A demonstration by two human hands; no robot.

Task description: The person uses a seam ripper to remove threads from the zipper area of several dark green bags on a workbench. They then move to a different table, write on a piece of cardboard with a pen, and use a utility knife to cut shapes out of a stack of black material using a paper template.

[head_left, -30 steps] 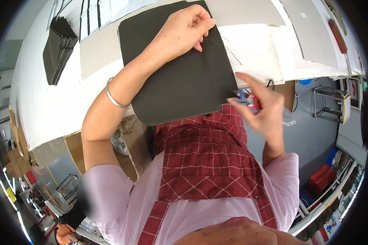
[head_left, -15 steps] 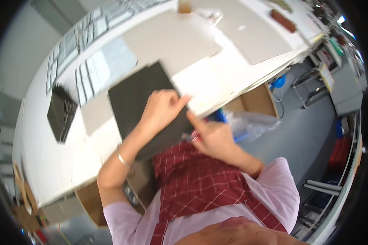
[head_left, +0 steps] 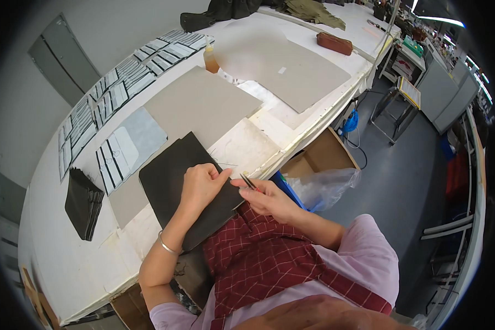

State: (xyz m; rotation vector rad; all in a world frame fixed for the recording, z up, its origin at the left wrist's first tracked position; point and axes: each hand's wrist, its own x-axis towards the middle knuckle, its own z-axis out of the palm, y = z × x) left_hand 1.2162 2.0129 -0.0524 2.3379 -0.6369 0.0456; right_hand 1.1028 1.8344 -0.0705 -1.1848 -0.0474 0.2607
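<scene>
A dark, flat fabric panel [head_left: 168, 170] lies across the near edge of the white table, partly over my lap. My left hand [head_left: 199, 188], with a bracelet at the wrist, rests on it near its right edge. Its fingers are curled and the thumb points right; anything pinched there is too small to make out. Just right of it, my right hand [head_left: 273, 201] holds small thread snips [head_left: 249, 182], dark tips upward and a bit of red showing at the fingers. Fine loose threads [head_left: 225, 164] lie beyond my left thumb.
A stack of dark folded pieces [head_left: 83, 206] lies at left. Striped pale panels [head_left: 124, 82] line the far side. Grey boards [head_left: 203, 104], a bottle of amber liquid [head_left: 210, 59] and a brown pouch [head_left: 334, 43] are farther off. An open carton [head_left: 319, 151] stands below the table edge.
The view has shifted and sharpened. My right hand now has the snips' tips raised toward my left thumb; before, the tool pointed left, lower down. My left hand stays on the dark panel.
</scene>
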